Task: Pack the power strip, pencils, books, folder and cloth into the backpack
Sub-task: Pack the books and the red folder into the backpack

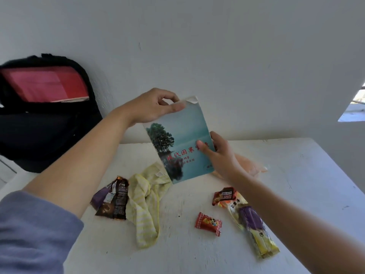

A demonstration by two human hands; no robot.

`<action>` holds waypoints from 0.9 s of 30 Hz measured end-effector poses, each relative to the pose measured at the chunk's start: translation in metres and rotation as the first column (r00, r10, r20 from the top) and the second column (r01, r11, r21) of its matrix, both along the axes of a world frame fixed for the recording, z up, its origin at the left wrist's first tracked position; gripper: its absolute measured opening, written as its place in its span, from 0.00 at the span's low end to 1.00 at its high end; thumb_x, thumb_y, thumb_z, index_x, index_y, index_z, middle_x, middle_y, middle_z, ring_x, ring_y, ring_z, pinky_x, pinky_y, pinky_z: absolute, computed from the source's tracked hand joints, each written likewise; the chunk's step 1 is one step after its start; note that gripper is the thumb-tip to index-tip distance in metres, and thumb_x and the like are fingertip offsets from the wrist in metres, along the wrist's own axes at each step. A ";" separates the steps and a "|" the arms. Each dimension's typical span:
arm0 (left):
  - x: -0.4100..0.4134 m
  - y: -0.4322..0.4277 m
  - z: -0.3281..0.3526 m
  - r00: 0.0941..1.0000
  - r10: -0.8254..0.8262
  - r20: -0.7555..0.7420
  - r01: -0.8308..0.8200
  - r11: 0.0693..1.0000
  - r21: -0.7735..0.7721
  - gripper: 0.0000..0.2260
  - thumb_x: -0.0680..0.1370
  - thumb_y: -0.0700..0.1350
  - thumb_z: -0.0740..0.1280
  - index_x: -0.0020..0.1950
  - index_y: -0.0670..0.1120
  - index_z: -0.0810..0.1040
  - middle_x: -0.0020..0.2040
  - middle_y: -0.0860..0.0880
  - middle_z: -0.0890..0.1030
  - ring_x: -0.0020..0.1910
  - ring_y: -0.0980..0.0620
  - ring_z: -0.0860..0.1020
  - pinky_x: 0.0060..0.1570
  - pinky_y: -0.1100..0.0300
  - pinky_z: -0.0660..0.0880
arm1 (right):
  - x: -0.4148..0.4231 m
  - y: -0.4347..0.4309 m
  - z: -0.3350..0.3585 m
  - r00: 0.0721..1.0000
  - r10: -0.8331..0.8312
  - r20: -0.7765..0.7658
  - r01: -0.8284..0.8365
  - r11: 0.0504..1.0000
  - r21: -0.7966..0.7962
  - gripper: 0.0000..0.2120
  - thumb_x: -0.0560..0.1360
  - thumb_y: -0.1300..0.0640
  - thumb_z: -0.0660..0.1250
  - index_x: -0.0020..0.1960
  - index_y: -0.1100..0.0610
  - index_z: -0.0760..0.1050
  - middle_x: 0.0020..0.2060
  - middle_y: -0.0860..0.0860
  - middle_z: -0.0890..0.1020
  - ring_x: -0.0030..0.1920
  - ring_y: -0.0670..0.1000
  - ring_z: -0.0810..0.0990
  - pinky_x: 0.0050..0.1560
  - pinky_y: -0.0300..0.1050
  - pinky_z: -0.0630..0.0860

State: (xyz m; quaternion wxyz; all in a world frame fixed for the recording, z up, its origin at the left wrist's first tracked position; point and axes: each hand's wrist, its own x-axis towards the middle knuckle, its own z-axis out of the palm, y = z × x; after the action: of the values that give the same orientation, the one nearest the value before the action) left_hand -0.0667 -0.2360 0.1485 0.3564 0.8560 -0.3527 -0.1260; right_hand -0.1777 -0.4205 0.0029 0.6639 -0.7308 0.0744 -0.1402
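A teal book [183, 139] with a tree picture and red characters is held upright above the white table [296, 175]. My left hand [152, 107] pinches its top corner, and my right hand [219, 157] grips its right edge with the thumb on the cover. The black backpack [45, 127] leans against the wall at the left, open, with a red folder [47, 84] showing inside. A yellow striped cloth [146, 206] lies crumpled on the table below the book.
Snack wrappers lie on the table: a dark purple one [112, 202] left of the cloth, a red candy [208, 224], a red-brown bar [225, 195] and a yellow-purple pack [254, 232]. A pale orange bag [250, 165] sits behind my right hand. The wall stands close behind.
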 end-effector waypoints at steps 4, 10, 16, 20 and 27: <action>0.003 0.033 0.008 0.977 0.172 0.124 -0.183 0.980 0.083 0.13 0.75 0.61 0.72 0.51 0.53 0.81 0.40 0.53 0.87 0.37 0.53 0.85 0.40 0.60 0.74 | 0.006 0.003 0.016 1.000 0.001 0.017 -0.004 0.984 0.176 0.10 0.80 0.54 0.67 0.57 0.59 0.75 0.49 0.51 0.87 0.48 0.56 0.87 0.51 0.62 0.83; -0.013 0.070 -0.017 0.946 0.222 -0.236 -0.296 0.891 -0.344 0.16 0.79 0.54 0.69 0.61 0.45 0.79 0.46 0.48 0.86 0.46 0.50 0.85 0.59 0.45 0.79 | 0.023 0.023 0.052 0.993 0.043 0.107 -0.074 0.948 0.310 0.11 0.80 0.56 0.67 0.62 0.57 0.76 0.52 0.54 0.86 0.50 0.58 0.86 0.41 0.57 0.83; -0.015 0.093 -0.046 0.888 0.077 -0.454 -0.340 0.774 -0.535 0.17 0.85 0.51 0.61 0.73 0.61 0.68 0.65 0.53 0.82 0.64 0.49 0.81 0.64 0.45 0.76 | 0.049 0.072 0.079 0.985 0.095 0.140 -0.135 0.941 0.312 0.10 0.80 0.57 0.66 0.61 0.57 0.75 0.52 0.55 0.86 0.51 0.60 0.86 0.51 0.64 0.82; 0.005 0.128 -0.034 0.888 0.112 -0.445 -0.406 0.643 -0.649 0.13 0.86 0.46 0.58 0.70 0.58 0.71 0.63 0.52 0.84 0.62 0.50 0.83 0.59 0.49 0.81 | 0.076 0.114 0.095 0.975 0.155 0.156 -0.196 0.936 0.293 0.11 0.81 0.56 0.65 0.62 0.56 0.75 0.53 0.54 0.86 0.53 0.58 0.85 0.53 0.66 0.81; 0.072 0.228 0.008 0.925 0.174 -0.337 -0.372 0.594 -0.714 0.14 0.86 0.43 0.59 0.71 0.54 0.71 0.60 0.50 0.85 0.60 0.50 0.83 0.63 0.48 0.78 | 0.152 0.213 0.129 0.969 0.195 0.152 -0.225 0.950 0.218 0.13 0.79 0.63 0.68 0.62 0.57 0.74 0.53 0.51 0.86 0.53 0.54 0.86 0.59 0.63 0.79</action>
State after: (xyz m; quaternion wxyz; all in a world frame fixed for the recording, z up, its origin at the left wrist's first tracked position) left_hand 0.0056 -0.0076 0.1566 0.7385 0.6463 -0.1920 -0.0070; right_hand -0.0255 -0.2079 0.1314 0.7599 -0.6407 -0.0307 -0.1055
